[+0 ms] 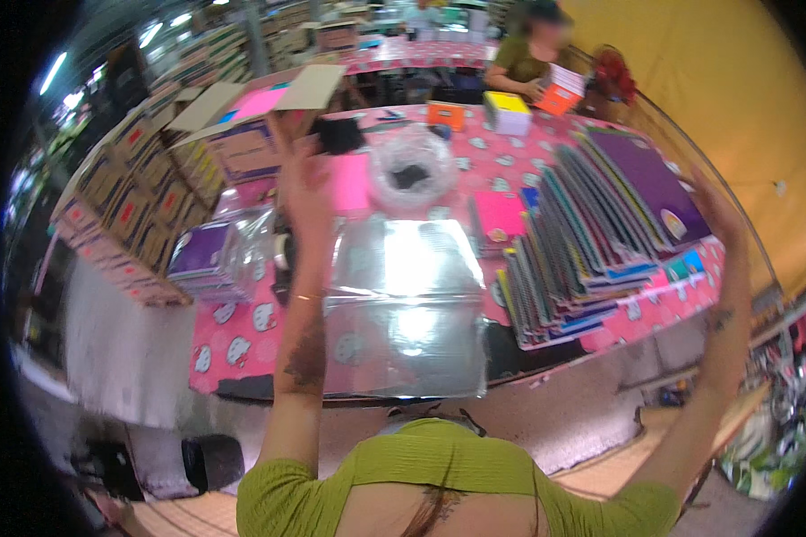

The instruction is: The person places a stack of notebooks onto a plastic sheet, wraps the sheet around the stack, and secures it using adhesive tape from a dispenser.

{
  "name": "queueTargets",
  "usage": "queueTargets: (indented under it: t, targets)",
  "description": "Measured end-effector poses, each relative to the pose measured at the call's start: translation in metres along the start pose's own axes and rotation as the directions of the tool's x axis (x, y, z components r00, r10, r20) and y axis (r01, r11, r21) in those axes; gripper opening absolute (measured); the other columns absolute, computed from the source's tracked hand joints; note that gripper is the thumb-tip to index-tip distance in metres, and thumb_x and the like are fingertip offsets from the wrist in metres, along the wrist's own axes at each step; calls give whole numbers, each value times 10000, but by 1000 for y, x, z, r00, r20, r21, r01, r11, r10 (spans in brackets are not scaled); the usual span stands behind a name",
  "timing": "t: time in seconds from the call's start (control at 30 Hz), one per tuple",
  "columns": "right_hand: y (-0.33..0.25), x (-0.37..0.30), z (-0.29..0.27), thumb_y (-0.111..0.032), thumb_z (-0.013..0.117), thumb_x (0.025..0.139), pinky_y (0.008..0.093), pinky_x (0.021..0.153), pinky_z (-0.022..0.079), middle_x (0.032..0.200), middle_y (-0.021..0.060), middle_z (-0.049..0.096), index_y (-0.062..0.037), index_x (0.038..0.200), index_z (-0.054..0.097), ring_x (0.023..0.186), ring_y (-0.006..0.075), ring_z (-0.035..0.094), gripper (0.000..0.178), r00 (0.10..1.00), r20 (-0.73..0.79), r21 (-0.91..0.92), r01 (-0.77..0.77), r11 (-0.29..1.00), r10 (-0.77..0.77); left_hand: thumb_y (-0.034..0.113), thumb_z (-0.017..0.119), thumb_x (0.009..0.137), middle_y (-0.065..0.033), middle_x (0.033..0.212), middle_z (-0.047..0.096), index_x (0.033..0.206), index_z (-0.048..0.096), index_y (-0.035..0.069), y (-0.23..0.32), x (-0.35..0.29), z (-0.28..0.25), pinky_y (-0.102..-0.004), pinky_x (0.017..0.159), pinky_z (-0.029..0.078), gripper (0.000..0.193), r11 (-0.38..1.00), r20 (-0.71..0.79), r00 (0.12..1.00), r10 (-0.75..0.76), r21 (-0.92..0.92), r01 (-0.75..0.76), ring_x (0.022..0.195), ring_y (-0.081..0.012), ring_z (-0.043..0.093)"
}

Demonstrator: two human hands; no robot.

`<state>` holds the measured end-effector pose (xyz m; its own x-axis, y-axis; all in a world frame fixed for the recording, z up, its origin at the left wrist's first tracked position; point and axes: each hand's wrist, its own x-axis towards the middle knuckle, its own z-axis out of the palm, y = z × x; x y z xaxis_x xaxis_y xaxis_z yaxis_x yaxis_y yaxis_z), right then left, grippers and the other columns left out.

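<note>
Your left hand was raised in the upper middle of the frame, fingers spread wide, its grip closed on nothing; motion blur smeared the fingertips, and whether they touched the black object just above them could not be told. Your right hand was lifted at the right of the frame, blurred against the yellow wall, so you could not tell how far its grip stood open or whether it held anything.

Below and between your arms, at the centre of the frame, a glossy clear plastic sheet lay flat on the desk, glare washing out whatever sat under it. The desk wore a pink patterned cloth. Right of the sheet, spiral notebooks lay fanned in an overlapping row, purple cover topmost, their lower ends reaching the desk edge. Left of the sheet lay a purple packet in crinkled clear wrap. Above the sheet sat a rumpled clear bag with something dark inside, hard to make out.

Cardboard boxes were stacked at the upper left. Another person stood at the top of the frame, holding an orange block.
</note>
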<state>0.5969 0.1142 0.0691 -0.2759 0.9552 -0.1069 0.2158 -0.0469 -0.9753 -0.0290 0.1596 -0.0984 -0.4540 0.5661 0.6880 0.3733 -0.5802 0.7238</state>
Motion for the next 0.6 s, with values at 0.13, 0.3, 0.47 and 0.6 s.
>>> queueTargets:
  t: [0.13, 0.3, 0.47, 0.6]
  targets:
    - [-27, 11, 34, -534, 569, 932, 320, 880, 514, 1245, 100, 627, -64, 1326, 549, 1045, 196, 626, 614, 994, -110, -362, -36, 931, -4, 204, 759, 806, -149, 1470, 421, 1411, 488, 155, 164, -77, 148, -461, 1109, 355, 664, 798, 515, 623, 589, -248, -549, 1381, -352, 370]
    - [-44, 11, 45, -571, 655, 853, 293, 808, 526, 1138, 72, 662, -59, 1259, 605, 965, 158, 645, 655, 958, -283, -546, -208, 811, 55, 167, 737, 808, -121, 1495, 404, 1437, 466, 208, 199, -76, 193, -474, 1122, 351, 686, 701, 608, 404, 683, -391, -597, 1395, -355, 358]
    - [-58, 3, 64, -514, 733, 795, 246, 678, 557, 1036, 73, 678, -64, 1185, 625, 793, 134, 679, 605, 956, -271, -200, -166, 966, 109, 100, 762, 764, -118, 1474, 432, 1386, 517, 177, 188, -79, 206, -456, 1116, 370, 673, 731, 584, 454, 672, -425, -535, 1392, -340, 373]
    - [-73, 1, 79, -371, 771, 782, 259, 687, 562, 1038, 88, 680, -56, 1169, 622, 804, 149, 680, 520, 962, -247, -110, 90, 990, -116, 15, 757, 726, -130, 1468, 442, 1343, 569, 162, 177, -75, 201, -461, 1120, 363, 662, 664, 415, 518, 748, -436, -608, 1397, -356, 370]
